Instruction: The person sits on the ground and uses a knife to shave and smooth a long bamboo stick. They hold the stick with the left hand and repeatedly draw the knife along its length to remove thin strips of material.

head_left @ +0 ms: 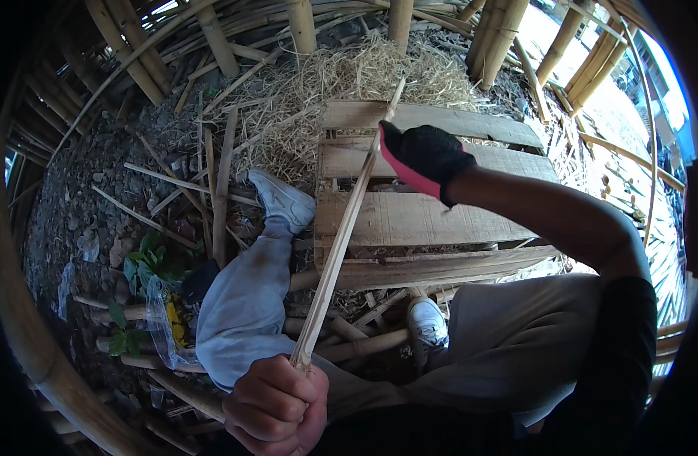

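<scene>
A long, pale split bamboo strip [336, 258] slants from low centre up and away to the right, over a wooden slatted pallet [432, 216]. My bare left hand [276, 406] is closed in a fist round its near end. Farther up, my right hand [425, 158], in a black and pink glove, is closed against the strip's right side, with the thumb at the strip. A faint thin streak shows left of the strip there; what the gloved fingers hold is hidden. The strip's far tip sticks out past the glove.
A heap of bamboo shavings [349, 76] lies beyond the pallet, before upright bamboo poles [302, 29]. My shoes [284, 199] flank the pallet's near left side. Loose bamboo pieces [223, 186], a clear plastic bag [163, 323] and green leaves [145, 262] lie left.
</scene>
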{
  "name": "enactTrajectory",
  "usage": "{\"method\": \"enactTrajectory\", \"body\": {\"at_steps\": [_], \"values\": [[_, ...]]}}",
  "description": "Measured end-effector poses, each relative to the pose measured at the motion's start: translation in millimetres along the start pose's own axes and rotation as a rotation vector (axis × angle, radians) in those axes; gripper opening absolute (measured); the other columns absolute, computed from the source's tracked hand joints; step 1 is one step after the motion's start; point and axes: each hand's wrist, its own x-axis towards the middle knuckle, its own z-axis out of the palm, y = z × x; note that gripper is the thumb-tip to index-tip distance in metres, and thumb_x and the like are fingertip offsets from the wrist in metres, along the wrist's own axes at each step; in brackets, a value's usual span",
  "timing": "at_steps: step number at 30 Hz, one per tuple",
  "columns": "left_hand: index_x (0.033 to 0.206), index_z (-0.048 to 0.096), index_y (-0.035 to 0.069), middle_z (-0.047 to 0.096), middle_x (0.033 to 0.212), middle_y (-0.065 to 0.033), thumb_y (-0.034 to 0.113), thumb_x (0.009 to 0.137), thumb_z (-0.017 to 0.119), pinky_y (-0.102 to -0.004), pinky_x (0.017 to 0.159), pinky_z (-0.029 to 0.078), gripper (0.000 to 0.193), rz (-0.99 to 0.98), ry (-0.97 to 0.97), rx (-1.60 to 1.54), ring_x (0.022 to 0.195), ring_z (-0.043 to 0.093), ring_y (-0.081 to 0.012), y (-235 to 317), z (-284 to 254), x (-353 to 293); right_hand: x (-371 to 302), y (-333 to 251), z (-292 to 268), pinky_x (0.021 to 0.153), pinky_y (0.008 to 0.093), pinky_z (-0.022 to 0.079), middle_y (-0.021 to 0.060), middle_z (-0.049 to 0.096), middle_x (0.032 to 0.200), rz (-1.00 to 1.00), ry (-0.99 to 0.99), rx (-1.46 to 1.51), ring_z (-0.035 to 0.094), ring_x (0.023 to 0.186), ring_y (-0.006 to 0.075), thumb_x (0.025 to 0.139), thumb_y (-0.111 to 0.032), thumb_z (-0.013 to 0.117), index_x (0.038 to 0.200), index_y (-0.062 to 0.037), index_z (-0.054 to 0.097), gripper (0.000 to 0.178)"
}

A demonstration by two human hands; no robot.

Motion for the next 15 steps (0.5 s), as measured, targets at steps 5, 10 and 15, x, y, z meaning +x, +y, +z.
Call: {"method": "enactTrajectory", "body": {"at_steps": [5,10,15], "values": [[0.056,0.034,0.012,0.029,0.055,0.0027,0.023,0.096,0.049,-0.0249,0.042,0.027,0.044,0.003,-0.034,0.038,0.044,0.028,-0.0094,-1,-4,0,-51,-43,20,0.066,0.049,0.052,0.0201,0.064,0.065,-0.358,0.18,-0.132,0.065,0.063,0.0374,0.104,-0.039,0.04,0.118,-0.0065,0.065,0.043],[0.056,0.035,0.012,0.031,0.056,0.0025,0.025,0.097,0.049,-0.0252,0.043,0.027,0.045,0.042,0.039,0.079,0.044,0.03,-0.0096,12,-17,-15,-1,7,-8,0.075,0.0481,0.053,0.0242,0.066,0.071,-0.105,0.065,-0.038,0.066,0.07,0.041,0.103,-0.038,0.043,0.103,-0.0024,0.066,0.043],[0.058,0.036,0.012,0.033,0.057,0.0026,0.028,0.1,0.049,-0.0274,0.046,0.028,0.046,0.024,0.052,0.126,0.045,0.032,-0.0098,12,-15,-25,-43,-29,27,0.075,0.0495,0.053,0.0263,0.066,0.075,-0.437,0.199,0.052,0.066,0.077,0.0419,0.105,-0.041,0.035,0.108,-0.0035,0.066,0.048]]}}
